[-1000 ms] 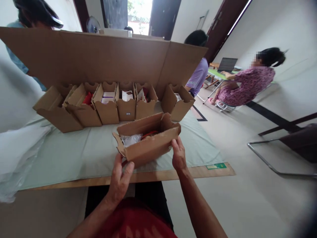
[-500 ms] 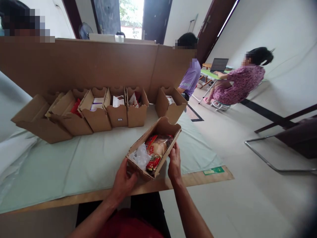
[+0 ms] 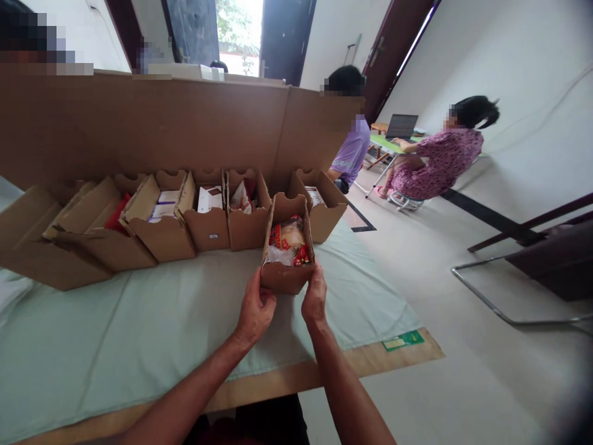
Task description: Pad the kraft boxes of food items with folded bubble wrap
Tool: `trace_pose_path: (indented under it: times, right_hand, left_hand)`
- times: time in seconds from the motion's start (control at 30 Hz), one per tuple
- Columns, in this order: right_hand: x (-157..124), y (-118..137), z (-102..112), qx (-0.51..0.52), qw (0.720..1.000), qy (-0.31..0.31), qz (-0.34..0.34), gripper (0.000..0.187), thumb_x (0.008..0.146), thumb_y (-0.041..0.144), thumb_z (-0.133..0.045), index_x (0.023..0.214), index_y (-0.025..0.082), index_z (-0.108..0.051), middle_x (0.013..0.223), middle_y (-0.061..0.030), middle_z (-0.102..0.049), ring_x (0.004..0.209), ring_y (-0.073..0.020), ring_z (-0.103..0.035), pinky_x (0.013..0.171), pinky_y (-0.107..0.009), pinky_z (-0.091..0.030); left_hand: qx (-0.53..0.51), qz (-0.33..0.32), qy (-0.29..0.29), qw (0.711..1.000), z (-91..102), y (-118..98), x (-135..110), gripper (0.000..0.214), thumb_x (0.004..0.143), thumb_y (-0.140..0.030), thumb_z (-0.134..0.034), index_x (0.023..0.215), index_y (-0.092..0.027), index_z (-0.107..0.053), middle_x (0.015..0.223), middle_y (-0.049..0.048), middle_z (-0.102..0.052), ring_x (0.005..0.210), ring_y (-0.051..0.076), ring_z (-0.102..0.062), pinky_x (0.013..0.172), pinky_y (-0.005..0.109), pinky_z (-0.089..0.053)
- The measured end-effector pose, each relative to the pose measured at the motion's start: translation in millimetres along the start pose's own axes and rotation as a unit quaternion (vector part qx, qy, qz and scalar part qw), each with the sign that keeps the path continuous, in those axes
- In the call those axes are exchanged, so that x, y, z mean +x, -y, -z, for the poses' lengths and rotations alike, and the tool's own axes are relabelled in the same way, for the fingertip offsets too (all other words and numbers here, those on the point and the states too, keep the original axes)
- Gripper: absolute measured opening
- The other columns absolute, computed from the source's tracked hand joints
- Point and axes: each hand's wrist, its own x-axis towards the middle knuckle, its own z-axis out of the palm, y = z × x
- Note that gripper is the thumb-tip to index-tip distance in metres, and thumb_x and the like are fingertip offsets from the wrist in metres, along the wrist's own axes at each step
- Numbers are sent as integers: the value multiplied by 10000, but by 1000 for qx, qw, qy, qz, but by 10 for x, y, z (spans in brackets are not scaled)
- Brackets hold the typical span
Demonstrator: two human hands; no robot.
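Near end of cardboard box (image 3: 288,279) is grasped by left hand (image 3: 256,310) and right hand (image 3: 315,299), one per side, likely so red packet (image 3: 293,235) is kept in. Held over table (image 3: 380,364), by gap in box row (image 3: 208,230).

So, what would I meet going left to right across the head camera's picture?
Red packet, white-and-purple packs, box with a small label, left hand, held cardboard box, right hand, person in a purple top, laptop, metal tube frame.
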Motion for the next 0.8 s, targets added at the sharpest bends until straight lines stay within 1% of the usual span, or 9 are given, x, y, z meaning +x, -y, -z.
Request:
trace_pose_path:
  times: [0.07,0.13,0.2,0.27,0.33,0.47,0.63,0.7,0.8]
  right_hand:
    - [32,-2,83,-44,999,7,5,617,994,616,-359,1367,194,-609,1375,-128,-647,1313,-265,-563,1104,-488,-445]
    - [77,28,202,-105,994,23,16,551,946,597,-497,1302,202,-643,1318,-124,-669,1214,-268,-606,1042,-467,-484]
    - [139,76,308,-171,984,45,26,466,887,558,-611,1179,204,-692,1171,-104,-709,993,-245,-658,911,-421,-535]
    - [228,119,354,-216,974,59,33,394,867,539,-634,1054,203,-720,989,-73,-718,767,-204,-635,771,-382,-544]
    - [352,134,325,-226,971,64,38,381,871,529,-616,1019,195,-728,912,-62,-710,675,-184,-606,718,-372,-538]
    - [651,57,121,-182,981,61,22,437,848,506,-620,1103,163,-710,1001,-103,-741,729,-203,-650,754,-396,-561]
    - [894,-121,-117,-124,991,57,-4,495,767,466,-675,1147,149,-679,1167,-178,-736,992,-296,-717,879,-480,-588]
    - [911,-177,-152,-109,992,63,-8,526,742,459,-687,1164,146,-673,1209,-196,-723,1091,-322,-702,938,-508,-578]
    - [866,-225,-125,-95,992,77,-12,549,745,464,-695,1198,154,-664,1268,-199,-703,1171,-330,-677,998,-532,-557]
  left_hand:
    - [13,-8,-6,1000,-54,-3,39,705,826,-224,-596,1503,-224,-399,1350,146,-573,991,210,-659,929,406,-572]
    - [25,-16,-7,1000,-107,12,17,702,825,-205,-595,1502,-221,-409,1367,149,-564,1069,231,-648,982,429,-557]
    - [27,-24,-6,999,-163,51,-26,702,833,-192,-591,1509,-222,-406,1408,151,-540,1131,244,-636,1030,445,-540]
    - [19,-32,-8,999,-228,102,-33,718,840,-185,-585,1528,-219,-383,1447,156,-515,1172,250,-629,1061,449,-529]
    - [14,-36,-12,999,-298,147,38,747,841,-178,-579,1551,-205,-349,1471,169,-499,1210,260,-622,1076,449,-525]
    - [22,-30,-5,999,-414,175,422,851,794,-164,-608,1581,-158,-286,1513,210,-464,1277,302,-604,1103,469,-506]
    - [44,-31,8,998,-503,153,977,931,733,-133,-643,1575,-42,-256,1606,296,-326,1433,392,-465,1200,530,-397]
    - [45,-30,14,998,-545,170,1107,948,722,-121,-659,1576,-42,-254,1623,294,-302,1469,400,-418,1232,535,-348]
    - [35,-32,23,999,-600,224,1181,961,732,-130,-691,1590,-103,-258,1648,244,-297,1517,394,-342,1256,538,-308]
